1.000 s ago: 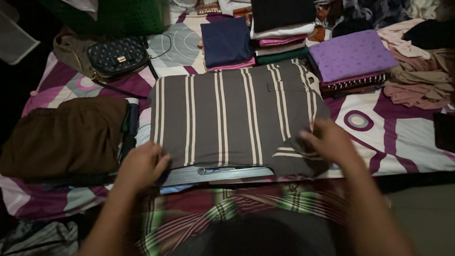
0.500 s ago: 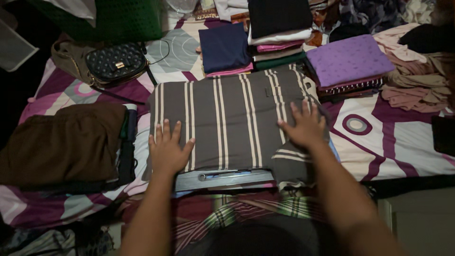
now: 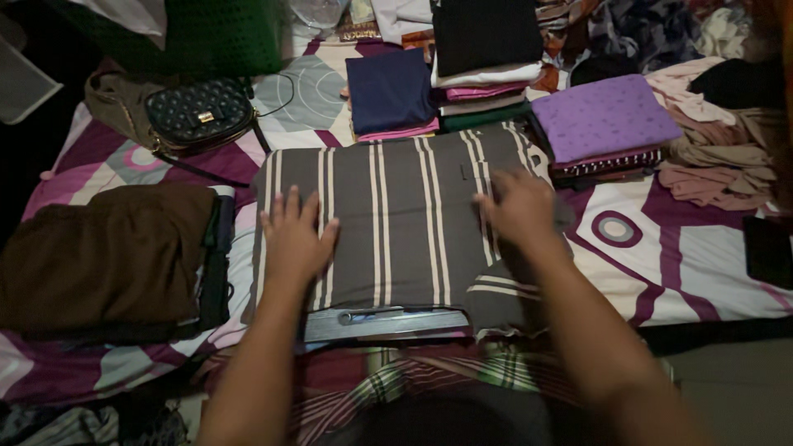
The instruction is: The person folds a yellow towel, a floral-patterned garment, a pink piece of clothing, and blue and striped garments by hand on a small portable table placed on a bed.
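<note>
Purple-and-white patterned bedsheet (image 3: 694, 272) spread under everything. Grey shirt with cream stripes (image 3: 396, 223), folded to rectangle, laid at centre, near edge. Left hand (image 3: 295, 235) pressed flat on it, fingers spread wide, likely for smoothing. Right hand (image 3: 520, 206) laid on right part, fingers partly curled; nothing gripped. Folded brown garment (image 3: 107, 252) just beside, left.

Bare sheet (image 3: 702, 272) on the right is open; folded stacks (image 3: 479, 66) behind and brown pile (image 3: 107, 248) left crowd in.

Brown cloth (image 3: 405, 223), cream stripes
</note>
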